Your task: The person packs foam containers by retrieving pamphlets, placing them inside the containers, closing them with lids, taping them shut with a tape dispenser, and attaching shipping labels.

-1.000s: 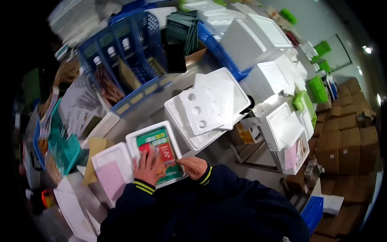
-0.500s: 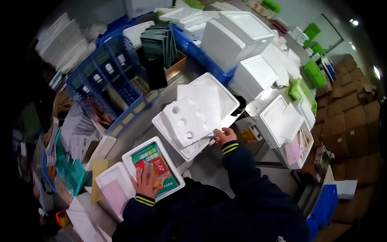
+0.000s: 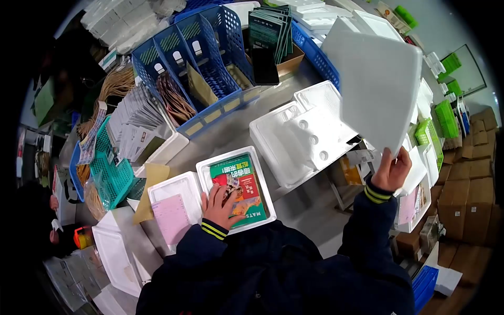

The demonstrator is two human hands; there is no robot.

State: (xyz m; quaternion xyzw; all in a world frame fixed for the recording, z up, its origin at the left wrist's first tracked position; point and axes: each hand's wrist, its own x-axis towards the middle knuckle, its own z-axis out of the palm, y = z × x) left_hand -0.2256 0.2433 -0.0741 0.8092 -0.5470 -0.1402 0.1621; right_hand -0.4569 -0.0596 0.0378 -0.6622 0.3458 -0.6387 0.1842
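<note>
My right hand (image 3: 392, 170) pinches the lower edge of a thin white foam sheet (image 3: 375, 89), which is raised at the right and tilted upright. My left hand (image 3: 218, 205) lies with fingers spread on a green and red printed package (image 3: 254, 212) inside a white foam box (image 3: 269, 202). Beside that box, a white foam lid (image 3: 181, 188) carries a pink paper slip (image 3: 172, 218). Farther back on the metal table lies a foam piece with round holes (image 3: 328, 131), resting on a white foam lid (image 3: 273, 142).
A blue divided basket (image 3: 210, 113) stands at the back, beside a black phone (image 3: 265, 66) and dark green booklets (image 3: 266, 27). A teal basket (image 3: 118, 181) and stacked envelopes (image 3: 136, 118) are at left. Cardboard boxes (image 3: 467, 194) are piled at right.
My right hand has lifted the foam sheet off the foam pieces and moved it right and up. My left hand stays on the package. The view has shifted.
</note>
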